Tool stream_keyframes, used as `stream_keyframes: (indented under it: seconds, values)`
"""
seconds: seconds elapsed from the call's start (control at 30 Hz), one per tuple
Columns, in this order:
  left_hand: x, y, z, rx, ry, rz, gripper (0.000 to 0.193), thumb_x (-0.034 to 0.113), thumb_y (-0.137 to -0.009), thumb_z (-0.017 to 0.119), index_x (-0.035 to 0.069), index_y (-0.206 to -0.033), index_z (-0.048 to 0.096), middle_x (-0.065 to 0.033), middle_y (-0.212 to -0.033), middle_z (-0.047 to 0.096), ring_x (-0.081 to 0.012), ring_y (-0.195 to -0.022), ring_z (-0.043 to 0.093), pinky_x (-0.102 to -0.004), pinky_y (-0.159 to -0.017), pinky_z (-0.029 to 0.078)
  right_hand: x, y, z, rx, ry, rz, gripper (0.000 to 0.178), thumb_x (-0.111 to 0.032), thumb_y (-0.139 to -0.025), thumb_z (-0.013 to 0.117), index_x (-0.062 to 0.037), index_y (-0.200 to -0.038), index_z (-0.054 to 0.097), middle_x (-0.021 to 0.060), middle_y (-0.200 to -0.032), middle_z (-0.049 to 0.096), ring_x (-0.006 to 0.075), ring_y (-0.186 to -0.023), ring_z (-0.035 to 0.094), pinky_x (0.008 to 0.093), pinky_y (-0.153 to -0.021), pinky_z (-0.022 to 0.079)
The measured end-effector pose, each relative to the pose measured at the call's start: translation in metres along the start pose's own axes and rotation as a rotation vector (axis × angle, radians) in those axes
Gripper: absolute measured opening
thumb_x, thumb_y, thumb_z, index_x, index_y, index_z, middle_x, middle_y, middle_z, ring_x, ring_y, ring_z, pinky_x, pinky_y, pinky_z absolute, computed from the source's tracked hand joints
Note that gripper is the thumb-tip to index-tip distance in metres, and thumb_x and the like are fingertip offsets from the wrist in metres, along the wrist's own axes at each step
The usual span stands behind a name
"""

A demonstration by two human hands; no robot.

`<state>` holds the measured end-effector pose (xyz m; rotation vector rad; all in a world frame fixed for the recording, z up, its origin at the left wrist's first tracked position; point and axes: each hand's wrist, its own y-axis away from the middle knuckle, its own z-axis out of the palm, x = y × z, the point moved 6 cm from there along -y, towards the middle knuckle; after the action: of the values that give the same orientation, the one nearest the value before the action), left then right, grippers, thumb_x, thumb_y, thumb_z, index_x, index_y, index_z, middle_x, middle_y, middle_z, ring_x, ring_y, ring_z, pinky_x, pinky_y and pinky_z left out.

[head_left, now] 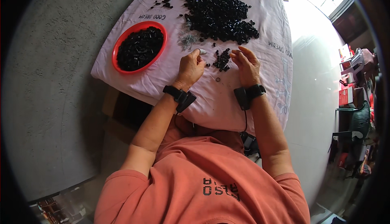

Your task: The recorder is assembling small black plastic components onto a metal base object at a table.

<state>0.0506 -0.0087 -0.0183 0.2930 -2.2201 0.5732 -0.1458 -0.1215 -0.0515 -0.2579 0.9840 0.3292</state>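
A: Far left?
B: Red bowl [132,72] on pale cloth [207,108], filled with small black pieces [140,48].
A: Next?
B: Black wristband [172,91], then thin grey strips [188,41], loose, just beyond left hand [191,68].
A: Fingers there?
B: Curled in, thumb and forefinger close together. Pale bit at the tips, too small to tell if held or worn.
A: Middle?
B: Small ring [218,79], flat on cloth. Just beyond, small heap [222,59] of black pieces, between both hands. Farther out, big pile [219,14] of same, spread wide.
A: Right hand [248,66]?
B: Half open, fingers loosely bent, tips just beside small heap. Holding a piece? Can't tell. Second wristband [256,90] below.
A: Far right?
B: Dark green chair [360,118], well apart from cloth.
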Motion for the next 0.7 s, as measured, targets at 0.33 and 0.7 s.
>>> stream_keyframes:
  seconds: [0.33,0.7]
  values:
    - [0.006,0.009,0.011,-0.069,-0.062,0.041,0.009,0.005,-0.075,0.07,0.005,-0.081,0.063,-0.0147,-0.085,0.063,-0.0355,-0.086,0.063,-0.0441,-0.078,0.051,-0.005,0.007,0.012,0.055,0.189,-0.036,0.021,-0.003,-0.097,0.058,0.0011,-0.117,0.062,0.0136,-0.106,0.069,0.0205,-0.094,0.07,0.0304,-0.086,0.057]
    - [-0.012,0.0,-0.009,-0.025,0.392,-0.108,0.014,-0.003,-0.09,0.061,-0.001,-0.102,0.068,-0.0015,-0.086,0.07,-0.0064,-0.076,0.063,-0.0235,-0.069,0.052,0.004,0.001,0.039,0.077,0.103,0.112,0.024,-0.012,-0.096,0.063,0.0026,-0.115,0.063,0.014,-0.1,0.07,0.0179,-0.084,0.07,0.0283,-0.075,0.058]
